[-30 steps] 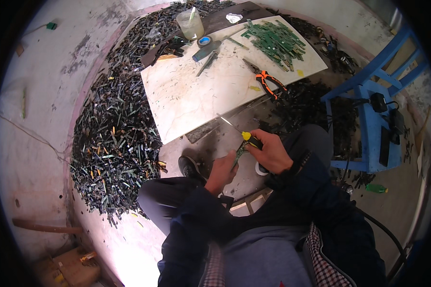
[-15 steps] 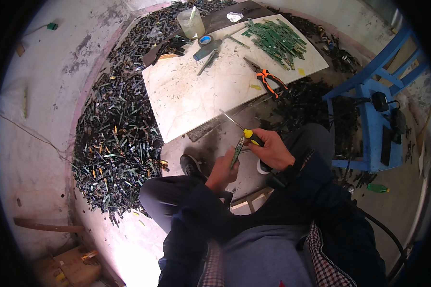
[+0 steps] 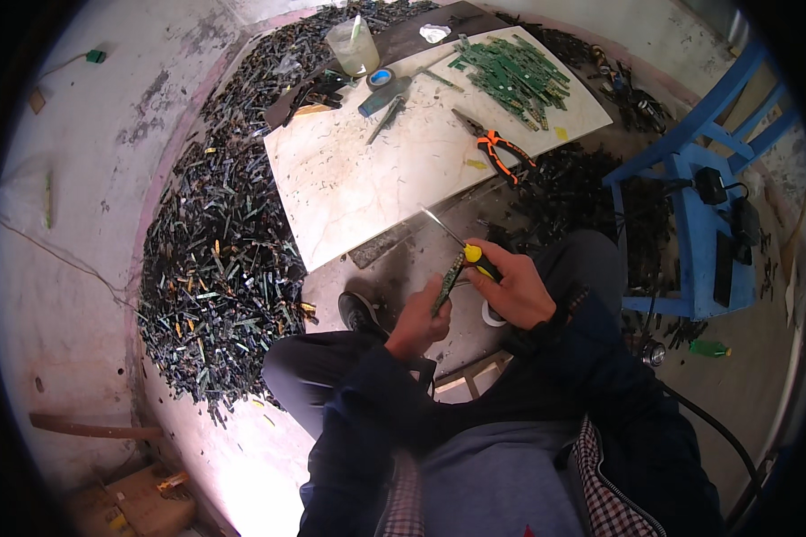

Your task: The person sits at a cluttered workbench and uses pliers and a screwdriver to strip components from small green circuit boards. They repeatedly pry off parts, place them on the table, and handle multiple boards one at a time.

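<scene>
Heap of dark strips (image 3: 215, 304) covers the floor at left, same as a second ago. White board (image 3: 349, 188) in front: no change beyond slight camera drift. Blue chair (image 3: 721, 233) at right, static. Green strip pile (image 3: 510, 79) on the board's far right looks unchanged; orange-and-black pliers (image 3: 501, 154) lie untouched near its right edge.

Change is all at the hands. Right hand (image 3: 521, 291) keeps a firm grasp on the yellow-and-black screwdriver (image 3: 472, 254), which has moved slightly right; shaft points up-left toward the board's near edge. Left hand (image 3: 418, 320) pinches one green circuit strip (image 3: 448, 283), now tilted with more length showing above the fingers than a second ago. Strip is between the hands, in front of the board, upper end by the screwdriver's yellow collar; touching or just beside, cannot tell. Judgement: mid-work repositioning, strip not done with, neither grasp let go.
</scene>
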A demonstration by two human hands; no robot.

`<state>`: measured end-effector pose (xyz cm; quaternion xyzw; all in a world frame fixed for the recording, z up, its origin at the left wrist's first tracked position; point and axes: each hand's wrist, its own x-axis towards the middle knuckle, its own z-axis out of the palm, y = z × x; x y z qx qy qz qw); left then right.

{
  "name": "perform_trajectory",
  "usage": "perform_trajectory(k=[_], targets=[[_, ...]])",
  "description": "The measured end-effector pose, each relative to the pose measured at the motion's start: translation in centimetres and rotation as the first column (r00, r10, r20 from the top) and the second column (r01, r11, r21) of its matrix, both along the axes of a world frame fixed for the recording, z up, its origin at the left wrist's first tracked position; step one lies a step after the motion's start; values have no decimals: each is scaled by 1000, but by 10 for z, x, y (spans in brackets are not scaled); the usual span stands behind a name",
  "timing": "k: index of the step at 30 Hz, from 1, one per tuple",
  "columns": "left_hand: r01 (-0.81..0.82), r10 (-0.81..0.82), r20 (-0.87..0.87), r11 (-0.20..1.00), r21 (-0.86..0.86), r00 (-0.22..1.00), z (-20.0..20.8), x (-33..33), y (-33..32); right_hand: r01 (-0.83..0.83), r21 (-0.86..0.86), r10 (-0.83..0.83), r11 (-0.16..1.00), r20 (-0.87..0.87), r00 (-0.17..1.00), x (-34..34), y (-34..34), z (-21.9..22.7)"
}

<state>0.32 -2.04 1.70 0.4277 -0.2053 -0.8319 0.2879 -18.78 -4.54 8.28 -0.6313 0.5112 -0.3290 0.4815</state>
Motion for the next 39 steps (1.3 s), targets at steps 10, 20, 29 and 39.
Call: perform_trajectory(k=[10,20,29,39], targets=[[8,-4,81,999,-47,997,6,-1,-1,68,-261,-84,963,-52,995,-1,7,1],[9,94,298,946,-324,950,-15,6,3,16,222,-87,975,317,944,-32,0,-5],[-160,162,-43,986,45,986,-5,16,-2,-122,437,-15,891,297,955,-38,20,8],[-115,115,-74,993,1,991,-10,18,-2,-73,424,-31,903,232,972,-35,19,7]])
